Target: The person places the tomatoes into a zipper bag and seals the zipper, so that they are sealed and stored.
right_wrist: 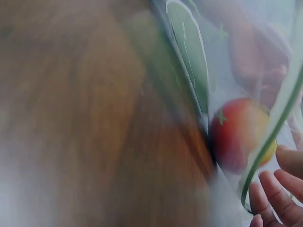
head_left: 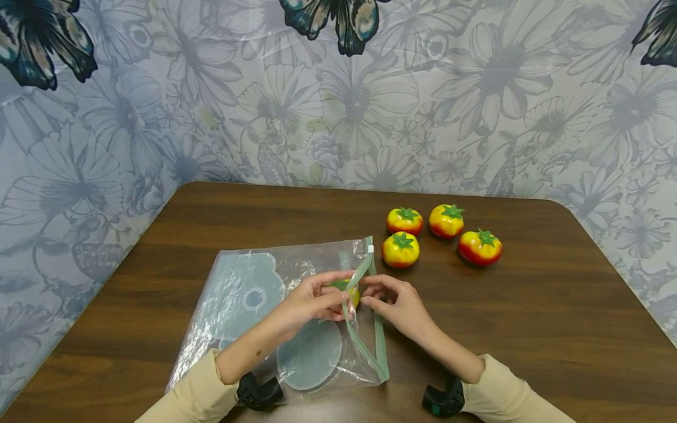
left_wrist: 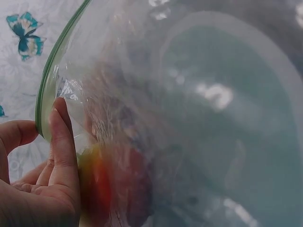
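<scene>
Left hand: your left hand (head_left: pixel 322 296) pinches the green rim (head_left: pixel 382 346) of the bag, thumb on one side and fingers on the other, as the left wrist view shows.
Right hand: your right hand (head_left: pixel 394 302) is at the bag's mouth, fingers bent and thumb apart from the forefinger; whether a fingertip touches the rim or the fruit, you cannot tell from these views.
Bag: the clear plastic bag (head_left: pixel 259 282), printed with pale blue-grey shapes, lies on the table (head_left: pixel 518 329), mouth towards your right.
Mouth: parted; the rim's upper side bows left in your left hand's grip, away from the lower side.
Fruit in bag: one yellow-red fruit (head_left: pixel 354 296) with a green top sits just inside the mouth, between your hands and partly hidden.
Fruit on table: four similar pieces beyond the mouth; a front-left one (head_left: pixel 400 249), one just behind it (head_left: pixel 404 221), a back one (head_left: pixel 446 221) and the rightmost (head_left: pixel 480 247).
Wall: flower-patterned covering (head_left: pixel 370 106) behind the table, with dark butterflies (head_left: pixel 338 23) along the top.
</scene>
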Tool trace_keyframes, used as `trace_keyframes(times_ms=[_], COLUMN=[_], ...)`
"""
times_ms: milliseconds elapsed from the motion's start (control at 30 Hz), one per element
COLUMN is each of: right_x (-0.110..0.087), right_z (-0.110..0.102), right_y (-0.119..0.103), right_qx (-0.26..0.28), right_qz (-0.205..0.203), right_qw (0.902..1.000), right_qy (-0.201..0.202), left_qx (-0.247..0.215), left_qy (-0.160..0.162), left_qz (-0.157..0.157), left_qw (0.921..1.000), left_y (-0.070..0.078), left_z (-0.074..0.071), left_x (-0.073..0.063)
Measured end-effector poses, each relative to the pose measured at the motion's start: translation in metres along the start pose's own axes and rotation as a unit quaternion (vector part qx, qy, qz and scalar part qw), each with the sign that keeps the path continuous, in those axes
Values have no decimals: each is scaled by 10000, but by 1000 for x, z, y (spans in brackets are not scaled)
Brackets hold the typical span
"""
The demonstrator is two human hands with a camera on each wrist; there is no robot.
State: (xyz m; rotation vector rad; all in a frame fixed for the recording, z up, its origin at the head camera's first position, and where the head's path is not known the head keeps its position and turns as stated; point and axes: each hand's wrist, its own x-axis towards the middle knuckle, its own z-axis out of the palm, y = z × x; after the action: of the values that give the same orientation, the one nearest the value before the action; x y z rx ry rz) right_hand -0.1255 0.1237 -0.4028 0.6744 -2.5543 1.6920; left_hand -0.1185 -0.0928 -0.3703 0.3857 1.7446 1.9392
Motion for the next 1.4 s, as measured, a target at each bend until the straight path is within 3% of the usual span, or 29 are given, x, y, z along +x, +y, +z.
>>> trace_keyframes(times_ms=[333, 533, 800, 1100, 1400], right_x=[-5, -9, -18, -28, -30], right_z=[-28, -52, -90, -124, -148], right_y=[2, -7, 9, 18, 30], right_qx=[126, -39, -363, -375, -420], right_qz=[265, 302, 346, 603, 775], right_qw=[9991, 9978, 9931, 9790, 9575], right_qy=[307, 589, 1062, 1912, 2745], left_qx=[18, -2, -23, -44, -58], left_qy=[40, 45, 35, 4, -26], left_qz=[-112, -55, -64, -74, -109], left_qw=[9999, 10000, 10000, 10000, 9999], left_y=[0, -2, -2, -1, -1], left_z=[2, 0, 0, -1, -1], left_x=[0, -1, -1, -2, -2])
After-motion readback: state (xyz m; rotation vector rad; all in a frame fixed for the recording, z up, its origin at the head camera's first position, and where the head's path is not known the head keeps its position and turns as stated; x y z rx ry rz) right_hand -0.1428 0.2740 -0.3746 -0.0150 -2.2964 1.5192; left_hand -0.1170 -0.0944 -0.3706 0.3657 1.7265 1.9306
